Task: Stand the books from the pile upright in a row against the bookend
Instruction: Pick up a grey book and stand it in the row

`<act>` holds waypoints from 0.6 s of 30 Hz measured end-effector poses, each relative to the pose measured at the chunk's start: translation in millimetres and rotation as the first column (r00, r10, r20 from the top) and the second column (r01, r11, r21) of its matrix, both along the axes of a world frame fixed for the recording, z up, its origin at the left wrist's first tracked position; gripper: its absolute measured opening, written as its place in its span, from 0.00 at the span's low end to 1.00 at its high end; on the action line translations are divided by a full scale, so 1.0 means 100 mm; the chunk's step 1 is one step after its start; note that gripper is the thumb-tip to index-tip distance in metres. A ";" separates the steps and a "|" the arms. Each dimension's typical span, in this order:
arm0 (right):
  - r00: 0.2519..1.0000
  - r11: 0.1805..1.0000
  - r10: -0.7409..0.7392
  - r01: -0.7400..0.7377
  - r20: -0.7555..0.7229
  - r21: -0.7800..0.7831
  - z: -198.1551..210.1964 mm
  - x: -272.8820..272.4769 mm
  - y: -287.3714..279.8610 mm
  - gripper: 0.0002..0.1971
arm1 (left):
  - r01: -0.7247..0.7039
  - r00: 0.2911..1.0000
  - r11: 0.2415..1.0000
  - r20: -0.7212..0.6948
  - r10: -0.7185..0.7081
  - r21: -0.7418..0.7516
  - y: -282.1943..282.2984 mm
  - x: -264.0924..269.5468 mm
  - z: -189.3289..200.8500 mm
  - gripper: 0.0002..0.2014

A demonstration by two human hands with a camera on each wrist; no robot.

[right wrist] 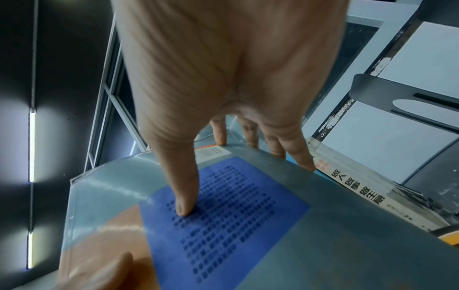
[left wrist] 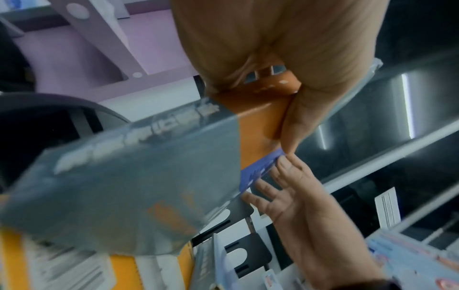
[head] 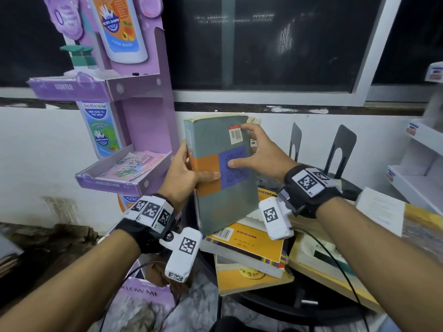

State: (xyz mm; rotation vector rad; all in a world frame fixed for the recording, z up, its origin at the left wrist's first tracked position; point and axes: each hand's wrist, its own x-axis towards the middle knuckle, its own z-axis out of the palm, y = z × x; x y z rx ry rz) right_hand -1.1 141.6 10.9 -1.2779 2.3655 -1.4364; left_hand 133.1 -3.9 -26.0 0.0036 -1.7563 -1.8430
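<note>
A grey book (head: 225, 202) with an orange and a blue block on its cover is held tilted above the pile. My left hand (head: 189, 173) grips its spine, thumb across the orange block (left wrist: 258, 125). My right hand (head: 251, 149) pinches the book's right edge, thumb (right wrist: 183, 196) on the blue block and fingers curled over the far edge. Two black bookends (head: 341, 149) stand behind on the round table. A pale book (right wrist: 357, 188) with printed characters on its spine stands just behind the grey one. Yellow books (head: 251, 245) lie stacked below.
A purple cardboard display stand (head: 143, 116) with bottles rises close on the left. White shelves (head: 422, 168) stand at the right. More books (head: 318, 255) lie flat on the black round table (head: 275, 305) to the right of the pile. A wall and a dark window are behind.
</note>
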 end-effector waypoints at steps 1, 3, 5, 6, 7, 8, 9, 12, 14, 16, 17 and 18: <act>1.000 1.000 0.008 -0.008 0.008 -0.008 0.00 0.00 0.00 0.46 | 0.007 1.000 1.000 -0.005 -0.007 -0.003 0.01 -0.01 0.00 0.33; 1.000 1.000 0.017 -0.017 0.019 -0.013 0.00 -0.02 0.00 0.45 | 0.022 1.000 1.000 -0.016 -0.021 0.015 0.03 -0.01 -0.01 0.33; 1.000 1.000 0.014 -0.013 0.009 -0.007 0.01 -0.02 0.00 0.44 | 0.027 0.999 0.999 -0.028 -0.026 0.035 0.06 -0.02 0.00 0.32; 1.000 1.000 0.012 -0.012 -0.009 0.001 0.02 -0.03 0.01 0.44 | 0.031 0.999 0.999 -0.028 -0.030 0.043 0.07 -0.03 0.01 0.32; 1.000 1.000 0.007 -0.006 -0.031 0.014 0.03 -0.04 0.01 0.45 | 0.040 0.999 0.998 -0.027 -0.039 0.047 0.08 -0.03 0.02 0.32; 0.999 1.000 -0.003 0.004 -0.048 0.031 0.05 -0.05 0.01 0.46 | 0.053 0.998 0.997 -0.024 -0.052 0.049 0.10 -0.04 0.04 0.31; 0.998 0.999 -0.016 0.019 -0.060 0.044 0.07 -0.05 0.03 0.46 | 0.072 0.997 0.996 -0.018 -0.071 0.049 0.12 -0.05 0.05 0.31; 0.997 0.998 -0.033 0.036 -0.073 0.049 0.14 -0.04 0.12 0.47 | 0.177 0.984 0.979 -0.024 -0.175 0.097 0.23 -0.08 0.13 0.28; 0.999 1.000 -0.008 0.010 -0.052 0.029 0.19 -0.02 0.18 0.46 | 0.248 0.969 0.957 -0.042 -0.245 0.150 0.29 -0.10 0.18 0.26; 1.000 1.000 0.023 -0.023 -0.010 0.008 0.24 0.00 0.24 0.41 | 0.256 0.966 0.956 0.000 -0.259 0.145 0.35 -0.12 0.20 0.27; 0.999 0.999 0.036 -0.036 0.017 -0.003 0.26 0.01 0.29 0.38 | 0.244 0.968 0.962 0.025 -0.249 0.124 0.38 -0.13 0.20 0.27; 0.998 0.999 0.052 -0.051 0.043 -0.013 0.28 0.01 0.33 0.37 | 0.232 0.971 0.968 0.041 -0.237 0.101 0.41 -0.14 0.19 0.27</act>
